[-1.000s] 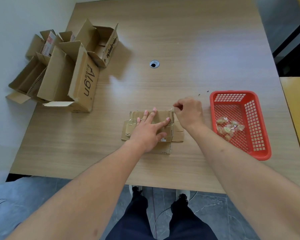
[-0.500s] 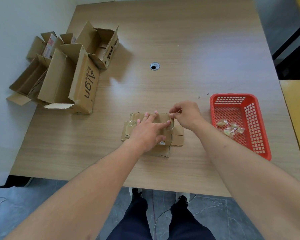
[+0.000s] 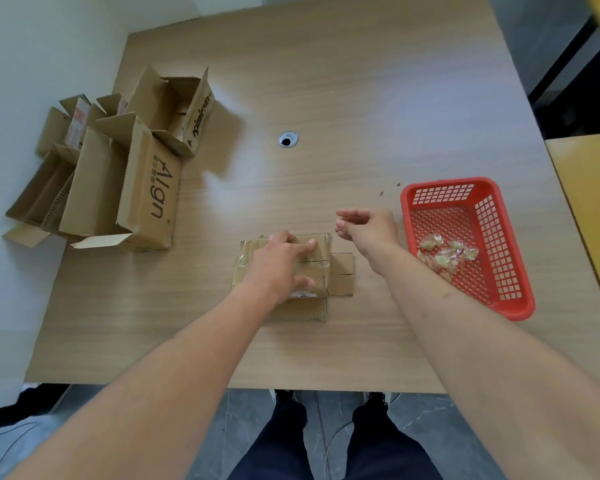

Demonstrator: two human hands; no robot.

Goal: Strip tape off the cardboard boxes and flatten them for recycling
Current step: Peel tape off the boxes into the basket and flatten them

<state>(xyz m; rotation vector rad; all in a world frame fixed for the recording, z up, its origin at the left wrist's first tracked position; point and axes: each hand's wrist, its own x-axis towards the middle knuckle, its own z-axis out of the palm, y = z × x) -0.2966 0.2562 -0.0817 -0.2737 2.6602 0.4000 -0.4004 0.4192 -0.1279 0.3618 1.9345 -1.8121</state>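
Note:
A small flattened cardboard box [image 3: 340,275] with clear tape on it lies near the table's front edge. My left hand [image 3: 278,268] presses down on its top with fingers spread. My right hand [image 3: 364,225] hovers just beyond the box's far right corner, fingers loosely curled and apart. I see no tape between them. Several opened cardboard boxes [image 3: 125,178], one printed "Align", are piled at the table's left edge.
A red plastic basket [image 3: 499,216] with several crumpled tape scraps [image 3: 444,254] sits to the right of my hands. A round cable hole [image 3: 287,139] is in the wooden table [image 3: 361,98]. A yellow table [image 3: 589,188] adjoins on the right.
My right hand was pinching at the box's far right corner; it has lifted off and moved slightly right, fingers loosened. My left hand stays pressed on the box.

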